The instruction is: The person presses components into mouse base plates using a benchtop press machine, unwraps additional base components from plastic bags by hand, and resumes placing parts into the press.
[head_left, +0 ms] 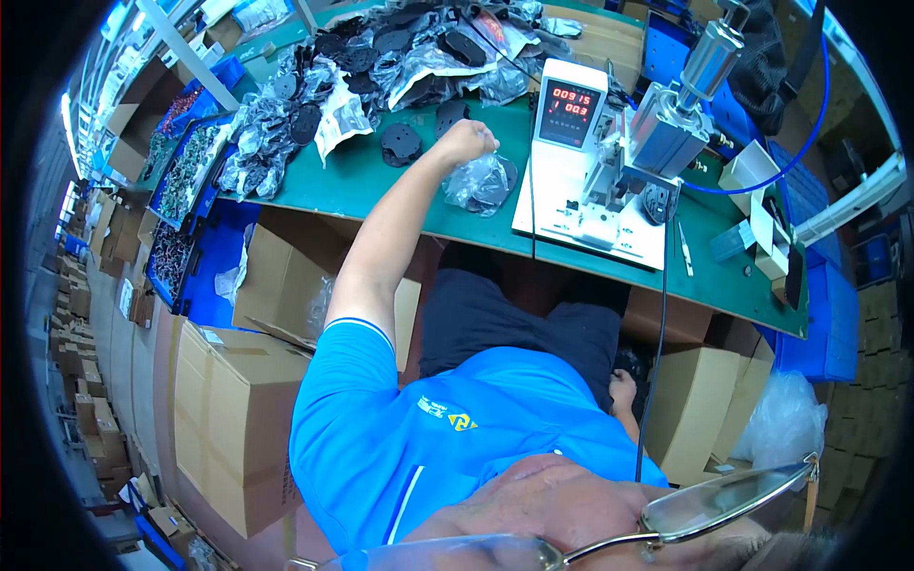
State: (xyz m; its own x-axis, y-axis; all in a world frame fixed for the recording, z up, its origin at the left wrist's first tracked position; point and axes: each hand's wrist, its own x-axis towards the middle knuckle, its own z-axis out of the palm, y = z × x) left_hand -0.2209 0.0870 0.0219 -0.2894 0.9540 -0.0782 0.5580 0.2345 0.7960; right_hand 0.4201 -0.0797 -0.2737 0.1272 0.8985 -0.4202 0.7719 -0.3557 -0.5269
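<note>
My left hand (468, 141) reaches out over the green table, its fingers closed at the upper edge of a clear plastic bag (481, 186). A dark round part shows through that bag, which lies on the table. Beside it are two loose black round parts (401, 145), one partly hidden behind my hand. Low at my side, next to my thigh, my right hand (623, 390) is curled. A dark, shiny thing (628, 362) is right at its fingers, too small and shaded to name.
A heap of bagged black parts (381, 57) covers the back of the table (447, 224). At right stands a press machine (657, 133) with a red-digit display box (569, 105). Blue bins (190, 171) hold small parts at left. Cardboard boxes (238, 409) flank my legs; a cable hangs in front.
</note>
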